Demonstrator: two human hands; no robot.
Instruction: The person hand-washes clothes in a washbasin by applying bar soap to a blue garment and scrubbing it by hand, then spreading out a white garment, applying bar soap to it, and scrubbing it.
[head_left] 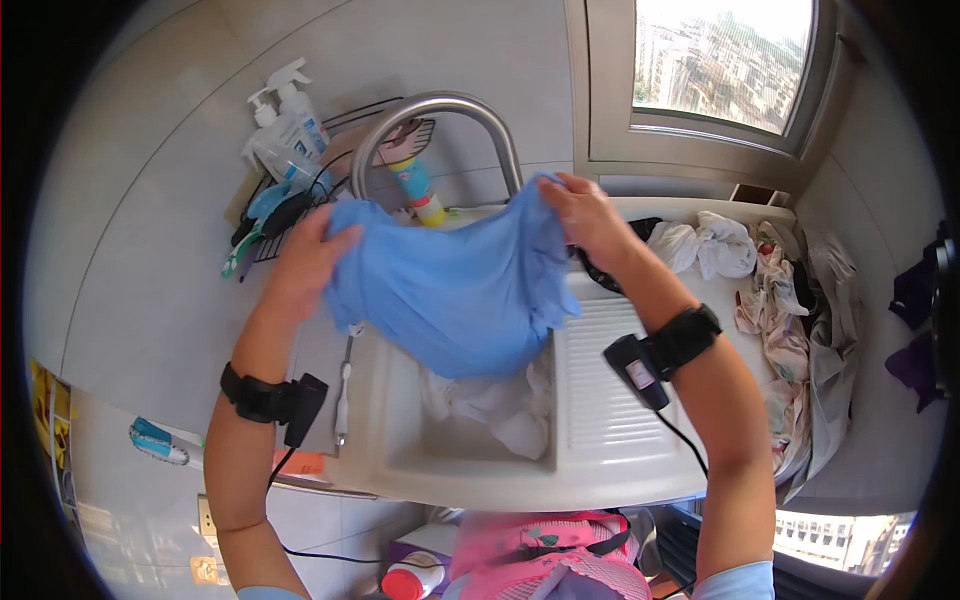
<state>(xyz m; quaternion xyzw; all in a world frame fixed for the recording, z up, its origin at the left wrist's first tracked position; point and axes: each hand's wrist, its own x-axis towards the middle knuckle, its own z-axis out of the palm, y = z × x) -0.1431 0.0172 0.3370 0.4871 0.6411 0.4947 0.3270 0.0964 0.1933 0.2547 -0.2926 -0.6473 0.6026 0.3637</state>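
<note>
A light blue cloth [450, 280] hangs stretched between my two hands above a sink basin [480, 455]. My left hand [312, 262] is closed round its upper left edge, slightly blurred. At the upper right corner of the cloth, my right hand [590, 215] pinches the fabric. The cloth sags in the middle and covers the back of the basin. White fabric [505, 410] lies in the basin under it. A curved metal faucet [440, 102] rises behind the cloth. Both forearms wear black straps with small devices.
Right of the basin is a ribbed washboard [610, 380], with piled clothes [775, 300] beyond it. A wire rack [270, 240] at the back left holds brushes, near spray and pump bottles [290, 125]. A toothbrush [343, 400] lies left of the basin. Pink fabric [545, 550] is below the front edge.
</note>
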